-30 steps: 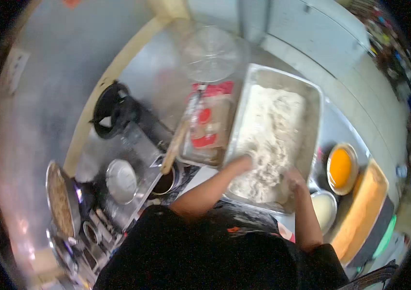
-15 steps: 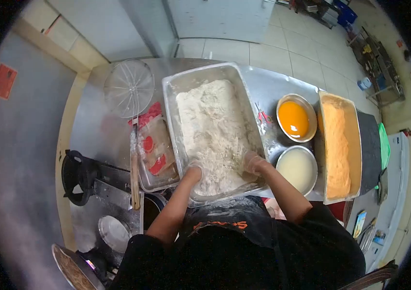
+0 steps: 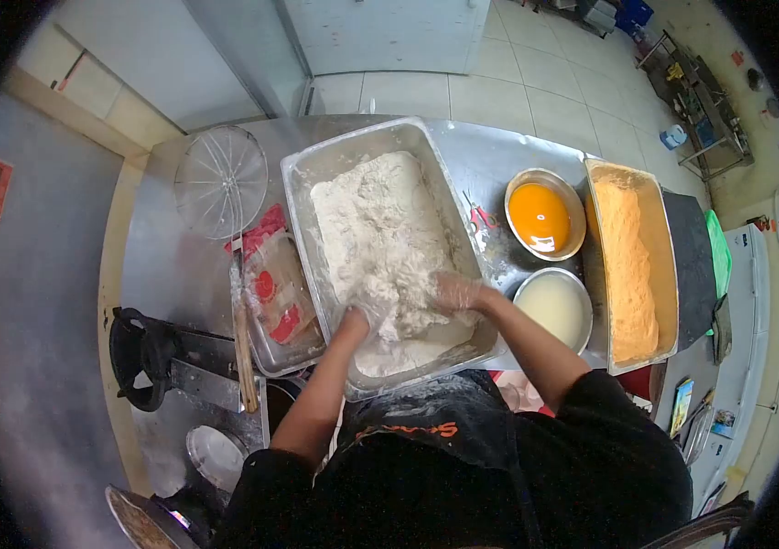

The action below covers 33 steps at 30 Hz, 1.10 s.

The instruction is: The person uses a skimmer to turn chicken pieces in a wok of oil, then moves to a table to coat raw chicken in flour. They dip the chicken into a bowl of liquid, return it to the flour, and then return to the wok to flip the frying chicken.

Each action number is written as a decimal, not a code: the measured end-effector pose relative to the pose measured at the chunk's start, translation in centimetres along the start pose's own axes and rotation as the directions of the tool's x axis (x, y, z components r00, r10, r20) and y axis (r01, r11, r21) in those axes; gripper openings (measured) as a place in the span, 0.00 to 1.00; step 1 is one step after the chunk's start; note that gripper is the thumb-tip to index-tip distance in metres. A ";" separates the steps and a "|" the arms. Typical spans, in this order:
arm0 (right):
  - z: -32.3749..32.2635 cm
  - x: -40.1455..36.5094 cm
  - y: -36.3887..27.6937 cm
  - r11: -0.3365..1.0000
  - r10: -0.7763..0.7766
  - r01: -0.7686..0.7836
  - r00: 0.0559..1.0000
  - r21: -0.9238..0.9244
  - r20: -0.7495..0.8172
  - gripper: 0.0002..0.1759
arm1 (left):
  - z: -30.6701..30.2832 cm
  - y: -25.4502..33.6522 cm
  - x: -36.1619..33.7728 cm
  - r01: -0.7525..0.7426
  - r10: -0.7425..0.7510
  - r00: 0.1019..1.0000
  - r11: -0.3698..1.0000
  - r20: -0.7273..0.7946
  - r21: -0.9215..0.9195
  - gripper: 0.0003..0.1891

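A deep metal pan [image 3: 312, 220] holds a broad bed of loose white flour [image 3: 380, 215]. Both of my hands are inside it, in clear plastic gloves dusted with flour. My left hand [image 3: 371, 309] is sunk in the heap at the near left. Opposite it, my right hand [image 3: 454, 291] presses into the same heap from the right side. Crumbly flour is gathered between the two hands, and it hides my fingers, so their grip does not show. A smoother layer of flour lies exposed at the pan's near end.
To the right stand a bowl of orange liquid [image 3: 540, 218], a bowl of pale liquid [image 3: 554, 313], red-handled scissors [image 3: 481, 216] and a pan of orange powder [image 3: 626, 274]. On the left are a wire skimmer [image 3: 222, 183], a smaller tray [image 3: 302, 352] with a plastic bag, and a burner [image 3: 140, 352].
Both hands have moved away from my body, from the pan's near end toward its middle, and closer together. Flour has been pushed up with them. The whole view has shifted slightly.
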State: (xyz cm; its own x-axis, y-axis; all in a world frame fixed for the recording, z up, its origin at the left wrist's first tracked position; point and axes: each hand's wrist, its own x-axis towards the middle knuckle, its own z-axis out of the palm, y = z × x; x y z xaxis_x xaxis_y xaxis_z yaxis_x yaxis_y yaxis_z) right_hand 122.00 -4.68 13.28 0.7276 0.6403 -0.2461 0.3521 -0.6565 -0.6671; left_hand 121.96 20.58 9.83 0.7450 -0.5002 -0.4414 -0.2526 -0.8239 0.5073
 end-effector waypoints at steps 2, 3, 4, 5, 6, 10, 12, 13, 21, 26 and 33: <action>-1.6 1.4 2.7 0.993 -0.021 0.041 0.985 -0.109 0.172 0.17 | -2.3 -0.3 2.3 -0.127 0.106 0.986 0.977 0.128 0.172 0.21; -2.8 2.4 3.2 0.989 0.143 -0.135 0.976 -0.059 0.163 0.17 | -3.2 -0.8 4.6 -0.173 0.145 0.982 0.942 0.119 0.289 0.25; -3.6 3.3 3.2 0.952 0.302 -0.305 0.938 -0.008 0.171 0.16 | -4.1 -1.3 7.0 -0.212 0.183 0.977 0.890 0.109 0.403 0.29; -4.3 4.2 3.3 0.884 0.453 -0.466 0.874 0.040 0.174 0.15 | -2.5 -2.8 8.7 -0.183 0.214 0.976 0.896 -0.033 0.404 0.31; -3.3 5.5 4.7 0.855 0.513 -0.519 0.846 0.002 0.146 0.15 | -0.9 -4.1 10.5 -0.155 0.241 0.955 0.904 -0.174 0.398 0.34; 13.8 10.0 14.1 0.925 0.273 -0.344 0.896 -0.160 -0.350 0.14 | -1.4 0.3 9.4 -0.062 0.134 0.951 0.965 -0.277 0.255 0.36; 11.3 8.8 9.2 0.861 0.283 -0.387 0.904 -0.329 -0.321 0.15 | -1.5 -0.3 9.3 0.112 -0.112 0.993 0.994 0.027 -0.007 0.31; 9.1 7.4 8.5 0.925 0.273 -0.324 0.930 -0.196 -0.247 0.17 | -1.2 -0.7 8.4 0.123 -0.124 0.991 0.992 0.057 0.013 0.30; -2.0 2.9 1.6 0.874 0.468 -0.409 0.855 -0.264 0.223 0.30 | 0.9 -1.9 2.7 0.070 0.053 0.930 0.947 -0.363 0.315 0.30; 12.2 3.1 5.0 0.885 0.397 -0.420 0.906 -0.203 -0.145 0.26 | 6.4 -3.5 4.0 0.119 -0.138 0.989 0.950 0.048 0.289 0.27; 2.0 -1.2 1.5 0.875 0.439 -0.483 0.821 0.031 0.366 0.17 | 0.1 -0.3 -0.8 0.465 -0.384 0.880 0.818 0.281 -0.339 0.23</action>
State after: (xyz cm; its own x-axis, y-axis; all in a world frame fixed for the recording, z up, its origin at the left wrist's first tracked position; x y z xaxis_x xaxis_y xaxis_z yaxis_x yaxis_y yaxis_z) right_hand 120.45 -5.66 11.15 0.5365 0.3827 -0.7521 -0.0616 -0.8711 -0.4872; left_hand 121.31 21.19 9.97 0.5789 -0.1982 -0.7909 0.3493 -0.8162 0.4602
